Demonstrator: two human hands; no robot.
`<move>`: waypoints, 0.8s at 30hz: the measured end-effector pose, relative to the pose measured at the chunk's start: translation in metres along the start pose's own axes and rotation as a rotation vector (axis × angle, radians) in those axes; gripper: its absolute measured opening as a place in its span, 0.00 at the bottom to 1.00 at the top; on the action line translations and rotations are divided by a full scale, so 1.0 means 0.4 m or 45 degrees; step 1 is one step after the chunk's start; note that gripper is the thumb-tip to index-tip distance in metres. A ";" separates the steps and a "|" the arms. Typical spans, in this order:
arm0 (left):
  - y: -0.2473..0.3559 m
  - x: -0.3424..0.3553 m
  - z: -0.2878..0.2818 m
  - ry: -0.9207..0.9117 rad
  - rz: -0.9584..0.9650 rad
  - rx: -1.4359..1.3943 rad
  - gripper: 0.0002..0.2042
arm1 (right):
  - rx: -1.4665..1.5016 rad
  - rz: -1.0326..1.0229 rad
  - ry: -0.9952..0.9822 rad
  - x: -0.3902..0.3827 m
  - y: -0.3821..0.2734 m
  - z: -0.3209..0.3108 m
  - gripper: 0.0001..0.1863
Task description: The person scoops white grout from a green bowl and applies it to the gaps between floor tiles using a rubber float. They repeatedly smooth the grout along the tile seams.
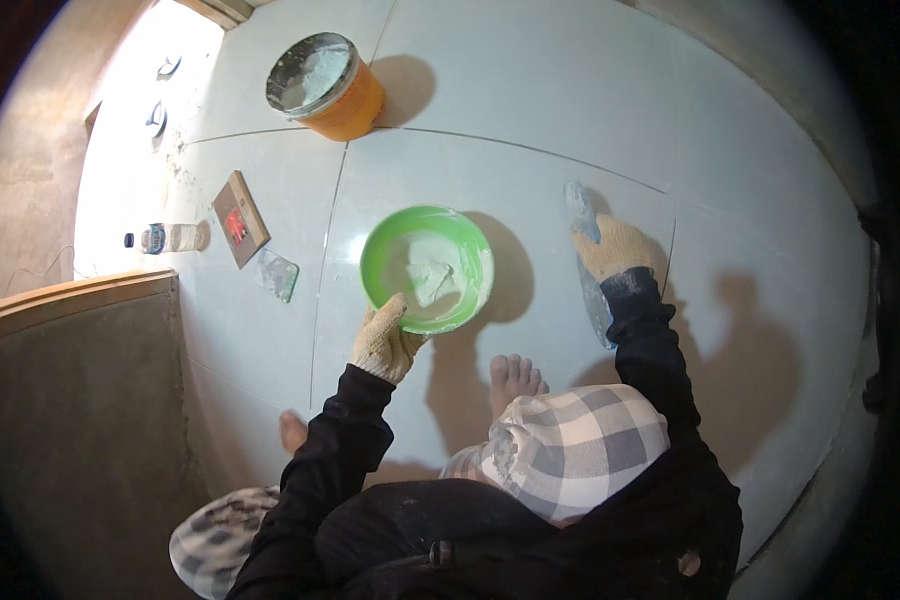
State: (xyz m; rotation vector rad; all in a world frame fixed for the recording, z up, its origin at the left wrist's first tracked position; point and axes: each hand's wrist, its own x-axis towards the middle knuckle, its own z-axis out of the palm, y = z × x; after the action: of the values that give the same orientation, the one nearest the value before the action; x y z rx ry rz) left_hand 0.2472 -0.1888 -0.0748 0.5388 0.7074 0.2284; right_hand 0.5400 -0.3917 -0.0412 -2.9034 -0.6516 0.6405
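My left hand (386, 345), in a cream knit glove, grips the near left rim of a green bowl (372, 262), thumb over the edge. Wet white paste (432, 277) lies in the bowl and is smeared up its sides. Off to the right, my right hand (612, 248), also gloved, is closed around a long, pale blue flat tool (596, 312) smeared with white. One end of it sticks out beyond the fingers and the other runs back beside my wrist. The glove covers its middle, so its exact kind does not show.
An orange bucket (348, 108) of white material stands on the pale tiled floor (530, 90) ahead. To the left lie a wooden block (254, 222) with a red patch, a clear phone-like case (277, 275) and a plastic bottle (175, 238). A wood-topped low wall (80, 295) borders the left; sandals (156, 120) lie beyond.
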 end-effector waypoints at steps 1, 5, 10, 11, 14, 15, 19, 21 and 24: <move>-0.007 0.005 -0.010 0.054 -0.049 0.054 0.26 | 0.060 -0.028 -0.002 -0.006 0.010 0.025 0.23; -0.016 0.030 -0.047 0.067 -0.231 0.273 0.30 | 0.411 -0.375 0.160 -0.024 0.033 0.125 0.32; 0.032 0.068 -0.067 -0.055 -0.206 0.051 0.33 | 0.795 -0.552 -0.139 -0.038 -0.001 0.144 0.43; 0.031 0.077 -0.069 -0.010 -0.207 0.066 0.34 | 0.817 -0.612 -0.137 -0.053 -0.004 0.145 0.44; 0.019 0.095 -0.078 0.012 -0.269 0.074 0.39 | 0.862 -0.700 0.047 -0.125 0.009 0.156 0.44; 0.010 0.099 -0.081 -0.064 -0.190 0.134 0.38 | 0.871 -0.714 0.125 -0.152 0.016 0.165 0.43; -0.008 0.125 -0.096 -0.075 -0.116 0.133 0.36 | 1.549 -0.281 -0.140 -0.229 0.029 0.230 0.39; -0.012 0.145 -0.100 -0.018 -0.186 0.003 0.36 | 1.529 -0.035 -0.361 -0.236 0.035 0.256 0.37; -0.016 0.158 -0.105 -0.194 -0.199 0.039 0.35 | 1.996 -0.104 -0.383 -0.257 0.037 0.290 0.29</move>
State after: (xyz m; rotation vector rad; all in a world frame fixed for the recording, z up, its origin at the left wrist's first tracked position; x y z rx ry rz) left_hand 0.2661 -0.1541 -0.1397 0.5218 0.6018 0.0298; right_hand 0.4126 -0.4485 -0.1100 -1.3315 -0.0961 0.9501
